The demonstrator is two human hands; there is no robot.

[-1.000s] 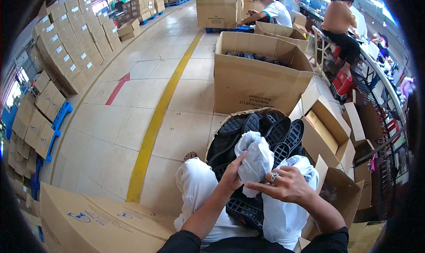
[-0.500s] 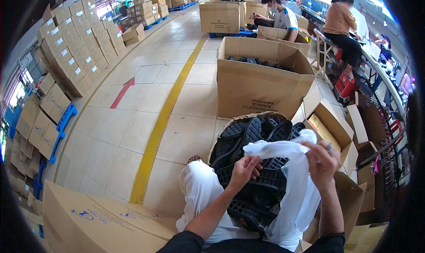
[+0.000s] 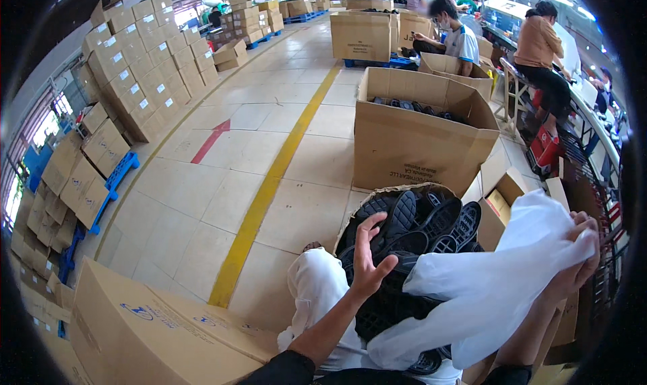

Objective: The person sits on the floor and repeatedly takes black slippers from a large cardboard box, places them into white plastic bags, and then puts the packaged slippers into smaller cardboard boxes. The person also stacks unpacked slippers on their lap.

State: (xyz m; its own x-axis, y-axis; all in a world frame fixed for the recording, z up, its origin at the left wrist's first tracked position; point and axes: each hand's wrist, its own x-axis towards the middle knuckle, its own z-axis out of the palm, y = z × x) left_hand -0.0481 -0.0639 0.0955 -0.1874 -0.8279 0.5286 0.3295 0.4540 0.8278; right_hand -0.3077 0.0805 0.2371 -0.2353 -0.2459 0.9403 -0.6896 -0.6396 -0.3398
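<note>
My right hand [image 3: 577,258] grips a thin, whitish, see-through cloth [image 3: 495,270] by its far right end. The cloth spreads across to the left, with two long flaps hanging down toward my lap. My left hand [image 3: 371,264] is raised with fingers spread, holding nothing, just left of the cloth. Below it, a cardboard box [image 3: 369,195] between my knees is heaped with black shoe soles or sandals [image 3: 439,222]; the cloth hides part of them.
Beyond my box stands a larger carton [image 3: 424,157] with dark footwear inside. A closed carton [image 3: 158,331] lies at my left. Stacked cartons [image 3: 145,68] line the left, some on a blue pallet [image 3: 116,183]. A seated person [image 3: 459,45] is ahead; another person [image 3: 539,41] sits at a bench on the right.
My left hand has let go of the cloth and opened. My right hand has moved right and slightly down, spreading the cloth out wider. The view has shifted a little left.
</note>
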